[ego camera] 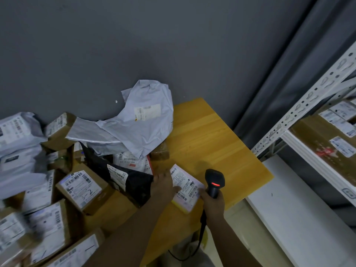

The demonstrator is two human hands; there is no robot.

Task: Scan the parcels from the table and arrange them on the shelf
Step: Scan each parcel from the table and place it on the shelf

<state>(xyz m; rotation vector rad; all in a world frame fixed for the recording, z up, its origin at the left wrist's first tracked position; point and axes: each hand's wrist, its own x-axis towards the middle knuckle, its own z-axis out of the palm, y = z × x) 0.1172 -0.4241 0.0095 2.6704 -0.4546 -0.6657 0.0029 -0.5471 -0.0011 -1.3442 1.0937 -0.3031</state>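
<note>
On the table (212,135), your left hand (163,185) lies flat-fingered on the yellow parcel (185,186), its long axis running eleven-to-five, while your right hand (212,202), at the parcel's four o'clock, grips the scanner (214,180).

We note a yellow wooden table top (212,135) with a smooth, grained finish. On it we identify brown cardboard boxes (84,189) with matt faces and white paper labels, a crinkled grey plastic mailer bag (142,130), and a glossy black plastic pouch (134,182). The black handheld scanner (214,182) appears matt plastic. The white perforated shelf upright (300,112) looks like painted metal.
</note>
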